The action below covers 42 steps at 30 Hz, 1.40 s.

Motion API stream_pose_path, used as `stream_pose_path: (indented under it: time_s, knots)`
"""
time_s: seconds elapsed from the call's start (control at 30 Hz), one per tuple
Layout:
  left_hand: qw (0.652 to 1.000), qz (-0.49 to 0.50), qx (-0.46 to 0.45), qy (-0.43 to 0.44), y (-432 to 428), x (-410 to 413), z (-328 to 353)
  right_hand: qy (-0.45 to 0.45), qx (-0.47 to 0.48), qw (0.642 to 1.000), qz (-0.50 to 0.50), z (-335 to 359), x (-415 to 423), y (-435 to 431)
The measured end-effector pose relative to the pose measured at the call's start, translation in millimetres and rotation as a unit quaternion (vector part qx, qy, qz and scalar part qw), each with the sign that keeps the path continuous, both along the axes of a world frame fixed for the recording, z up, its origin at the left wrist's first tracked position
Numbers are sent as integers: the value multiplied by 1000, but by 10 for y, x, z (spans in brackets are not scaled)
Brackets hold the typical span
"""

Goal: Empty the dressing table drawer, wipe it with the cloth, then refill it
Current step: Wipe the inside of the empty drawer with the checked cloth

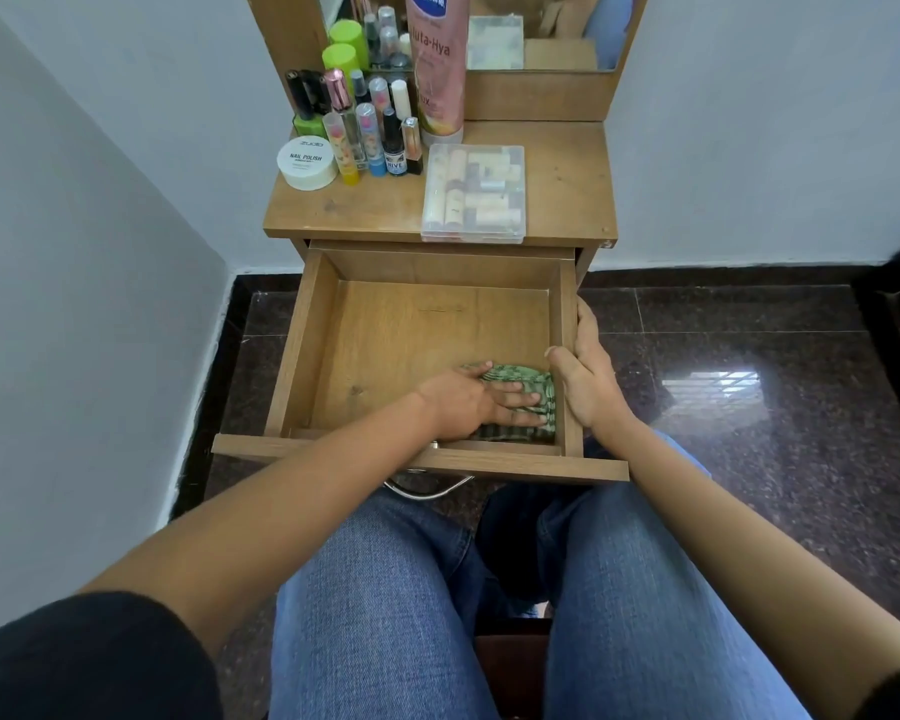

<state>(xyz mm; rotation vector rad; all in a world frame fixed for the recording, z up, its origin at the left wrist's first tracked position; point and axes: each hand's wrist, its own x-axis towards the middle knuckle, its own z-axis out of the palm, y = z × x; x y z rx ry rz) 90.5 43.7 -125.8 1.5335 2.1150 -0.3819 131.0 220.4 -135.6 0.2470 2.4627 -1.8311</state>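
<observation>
The wooden drawer (294, 356) of the dressing table (375, 205) stands pulled out, a shallow rectangular box of grained laminate board with its floor bare except in the near right corner. There lies the cloth (518, 377), a crumpled green fabric with a darker woven pattern, pushed up against the drawer's right wall and front panel. The left hand (468, 402) lies flat on it, fingers straight and together, pressing the fabric down onto the drawer floor without closing around it. The right hand (585, 376) grips the drawer's right wall, thumb hooked over the rim on the inside and fingers curled down the outside. Behind the drawer, on the tabletop, sits a square clear plastic box (474, 194) packed with cylindrical tubes. Behind and left of the drawer stand a round white nail polish tub (306, 162), a cluster of small glass bottles (375, 132) and a tall pink Vaseline lotion bottle (437, 70). A curved metal handle (427, 488) shows under the drawer's front panel, and glossy dark speckled stone floor (723, 356) lies to its right.
</observation>
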Motion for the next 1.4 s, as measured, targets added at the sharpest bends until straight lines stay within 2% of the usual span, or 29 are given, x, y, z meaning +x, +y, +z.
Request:
stream_pose_path:
  time_s: [0.2,0.47,0.57,0.67,0.73,0.83,1.07,1.27,1.4]
  knots:
    - [991,123,-2,48,105,-98,-44,-14,-10,1000,-11,-2,1,-12]
    - [943,323,0,81,641,-342,18,-17,-5,1000,-10,35,15,-23]
    - [943,318,45,85,626,-366,19,-18,-1,1000,-9,51,15,-20]
    - [954,264,108,92,430,-381,-56,-15,-2,1000,-11,41,23,-20]
    - [961,241,119,70,338,-413,-85,-13,-4,1000,-12,34,14,-16]
    - [963,242,108,54,347,-491,-98,-16,-14,1000,-14,21,3,-12]
    - [951,281,62,111,539,-543,-147,-17,-32,999,-19,-20,-6,-11]
    - [920,372,50,115,836,-524,-155,-19,-37,999,-23,-39,-6,-24]
    - [911,387,23,144,934,-421,-145,-20,-32,999,-13,-14,7,-20]
